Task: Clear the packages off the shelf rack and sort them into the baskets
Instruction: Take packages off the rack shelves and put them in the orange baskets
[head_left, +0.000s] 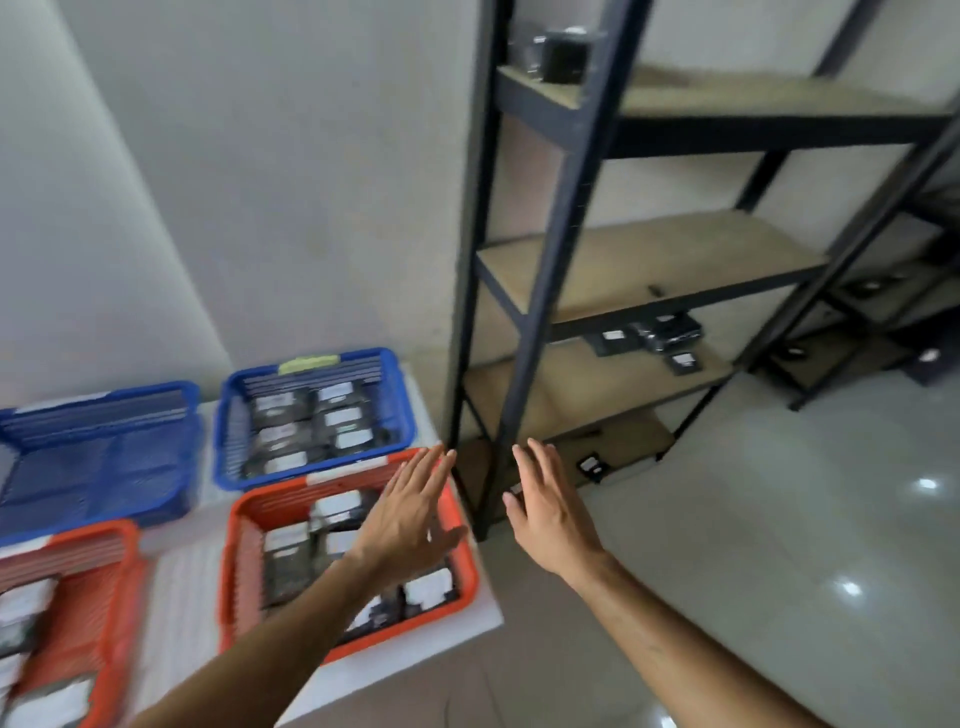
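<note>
Both hands, left hand (410, 512) and right hand (550, 506), fingers spread empty; shelf rack (540, 270) packages (649, 338) look light, rigid, likely edge-gripped.

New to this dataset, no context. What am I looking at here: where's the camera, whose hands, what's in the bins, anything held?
There is one picture, from a wide-angle camera worn on a person's head, looking forward and down. No robot: the two bare arms are the wearer's. The left hand and right hand are both open, fingers straight, holding nothing.

At lower left, a white surface carries four plastic baskets. The near red basket and far blue basket hold dark packages with white labels. The left blue basket looks empty; the left red basket is partly cut off.

At right stands a dark metal shelf rack with wooden boards. A few packages remain on it.
</note>
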